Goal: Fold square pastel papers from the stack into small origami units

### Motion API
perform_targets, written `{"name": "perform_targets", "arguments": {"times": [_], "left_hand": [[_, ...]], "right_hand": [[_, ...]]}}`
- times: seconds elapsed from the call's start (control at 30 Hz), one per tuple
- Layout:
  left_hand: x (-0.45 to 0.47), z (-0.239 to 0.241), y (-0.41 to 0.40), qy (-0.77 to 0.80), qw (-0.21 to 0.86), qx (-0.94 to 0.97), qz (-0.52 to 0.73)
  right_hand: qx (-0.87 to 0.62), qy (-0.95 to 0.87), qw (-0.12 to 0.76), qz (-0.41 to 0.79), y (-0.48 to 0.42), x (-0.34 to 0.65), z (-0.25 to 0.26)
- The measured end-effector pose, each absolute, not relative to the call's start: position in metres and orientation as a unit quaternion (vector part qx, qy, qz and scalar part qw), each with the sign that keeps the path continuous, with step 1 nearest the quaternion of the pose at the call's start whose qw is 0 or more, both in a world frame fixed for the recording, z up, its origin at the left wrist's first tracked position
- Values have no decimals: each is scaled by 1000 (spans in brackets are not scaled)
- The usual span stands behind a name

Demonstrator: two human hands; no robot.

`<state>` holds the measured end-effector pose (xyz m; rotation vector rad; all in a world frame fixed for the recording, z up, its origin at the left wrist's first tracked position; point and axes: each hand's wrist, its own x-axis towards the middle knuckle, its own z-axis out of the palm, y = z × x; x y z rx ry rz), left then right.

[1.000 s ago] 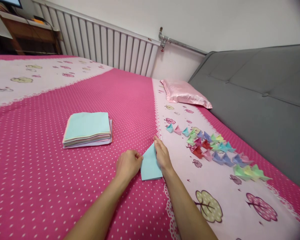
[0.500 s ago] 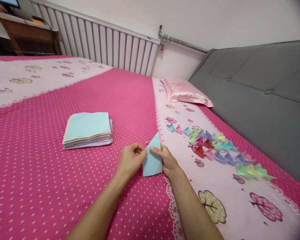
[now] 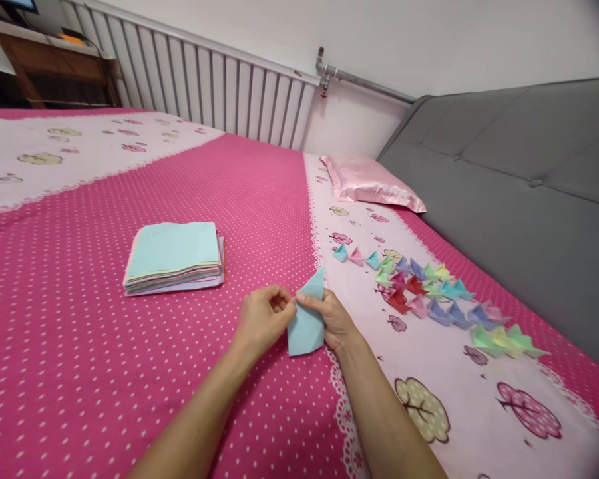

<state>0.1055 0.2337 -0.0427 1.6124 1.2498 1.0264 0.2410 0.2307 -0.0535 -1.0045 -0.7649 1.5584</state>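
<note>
Between my hands is a light blue sheet of folded paper (image 3: 307,330), with a slanted edge rising to a point at its upper right. My left hand (image 3: 266,313) pinches its left edge between thumb and fingertips. On the other side, my right hand (image 3: 331,314) grips the paper, thumb lying across the front and fingers behind it, mostly hidden. Left of my hands lies a stack of coloured paper (image 3: 174,251) topped by a light blue sheet. To the right, several small folded paper boats (image 3: 413,286) stand in rows in many colours.
A pink and white patterned bedspread (image 3: 239,179) covers the bed. A pink satin pillow (image 3: 372,181) lies against the grey padded headboard (image 3: 519,146). Beyond the bed are a white radiator (image 3: 204,76), a pipe (image 3: 364,81) and a wooden desk (image 3: 60,60).
My right thumb has shifted slightly left toward my left fingertips. The paper's upper point has moved a little right and looks narrower. Both hands keep hold of it.
</note>
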Motion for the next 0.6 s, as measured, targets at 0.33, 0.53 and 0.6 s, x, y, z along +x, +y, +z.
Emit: {"name": "perform_targets", "arguments": {"times": [0.33,0.53,0.6], "left_hand": [[106,-40,233,490,418,648,407],[106,-39,234,488,439,636,405],[106,-39,233,485,442,635,407]], "right_hand": [[-422,-300,562,645,232,239,-51],[-438,-286,577,628,233,240,-50],[-435,-284,589,619,234,242,-50]]}}
